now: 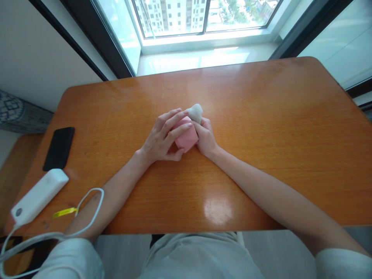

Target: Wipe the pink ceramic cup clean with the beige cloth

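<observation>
Pink block [188, 138]: one, gripped in our left hand [162, 136]
White cloth [195, 112]: one, pinched in our right hand [207, 136], against the block
Table [261, 135]: one, brown, shiny
Phone [59, 149]: one, black
Room: sunny window [171, 17]

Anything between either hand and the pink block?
Left hand: nothing visible, fingers directly on the pink block. Right hand: holds the cloth, bunched by the block's far side; whether any sits between them is hidden.
</observation>
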The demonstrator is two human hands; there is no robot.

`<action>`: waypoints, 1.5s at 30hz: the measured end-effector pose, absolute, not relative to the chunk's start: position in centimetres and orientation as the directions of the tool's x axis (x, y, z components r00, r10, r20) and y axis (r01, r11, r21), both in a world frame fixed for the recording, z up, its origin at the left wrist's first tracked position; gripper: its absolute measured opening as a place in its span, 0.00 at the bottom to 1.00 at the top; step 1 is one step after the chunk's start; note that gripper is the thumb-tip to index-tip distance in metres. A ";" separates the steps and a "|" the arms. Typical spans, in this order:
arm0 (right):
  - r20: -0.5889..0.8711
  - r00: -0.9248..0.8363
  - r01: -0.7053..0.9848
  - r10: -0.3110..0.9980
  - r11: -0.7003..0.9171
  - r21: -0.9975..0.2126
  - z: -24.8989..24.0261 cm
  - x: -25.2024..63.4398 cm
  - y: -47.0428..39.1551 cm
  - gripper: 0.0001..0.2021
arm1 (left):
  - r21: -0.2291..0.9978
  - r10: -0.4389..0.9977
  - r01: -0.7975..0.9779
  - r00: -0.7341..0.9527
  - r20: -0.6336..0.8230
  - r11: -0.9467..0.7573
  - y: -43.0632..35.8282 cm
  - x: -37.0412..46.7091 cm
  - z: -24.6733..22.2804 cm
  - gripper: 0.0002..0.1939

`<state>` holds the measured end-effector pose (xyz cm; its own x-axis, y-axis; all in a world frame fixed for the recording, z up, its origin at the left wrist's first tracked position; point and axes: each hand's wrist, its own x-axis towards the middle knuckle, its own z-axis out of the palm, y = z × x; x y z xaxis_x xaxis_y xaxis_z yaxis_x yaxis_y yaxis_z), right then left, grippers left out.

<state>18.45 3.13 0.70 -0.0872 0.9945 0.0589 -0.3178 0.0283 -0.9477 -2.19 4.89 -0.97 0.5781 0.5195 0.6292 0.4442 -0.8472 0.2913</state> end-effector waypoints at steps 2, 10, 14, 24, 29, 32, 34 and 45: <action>0.059 -0.087 -0.333 0.994 0.027 -0.943 0.7 18.5 3.1 0.17 | 0.246 0.475 0.427 0.596 0.648 -0.870 5.1 -2.1 -1.3 0.46; 0.048 -0.080 -0.351 0.996 0.017 -0.936 0.2 18.4 3.3 0.15 | 0.106 0.371 0.417 0.629 0.683 -0.903 5.7 -2.1 -1.7 0.50; 0.052 -0.073 -0.348 0.996 0.023 -0.937 0.3 18.4 3.3 0.17 | 0.181 0.426 0.418 0.621 0.658 -0.890 5.7 -2.0 -1.2 0.50; 0.059 -0.063 -0.296 0.996 0.038 -0.954 0.7 18.3 3.3 0.21 | 0.339 0.554 0.452 0.536 0.637 -0.826 4.9 -1.3 0.0 0.50; 0.057 -0.056 -0.288 0.997 0.039 -0.957 0.7 18.4 3.2 0.21 | 0.439 0.640 0.468 0.504 0.580 -0.767 4.4 -1.0 0.8 0.52; 0.064 -0.056 -0.306 0.996 0.044 -0.951 0.5 18.3 3.3 0.21 | 0.462 0.637 0.439 0.494 0.591 -0.770 4.3 -0.8 1.1 0.53; 0.076 -0.056 -0.313 0.996 0.054 -0.948 0.3 18.3 3.4 0.20 | 0.491 0.647 0.421 0.474 0.598 -0.762 4.3 -0.7 1.0 0.52; 0.068 -0.032 -0.277 0.997 0.056 -0.959 0.0 18.4 3.4 0.18 | 0.689 0.774 0.361 0.374 0.511 -0.629 4.4 -0.8 0.4 0.46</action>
<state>18.43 3.43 0.05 -0.0322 0.9972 0.0675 -0.2774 0.0560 -0.9591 -0.83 4.37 0.42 0.3743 0.7741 0.5105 0.3608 -0.6287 0.6889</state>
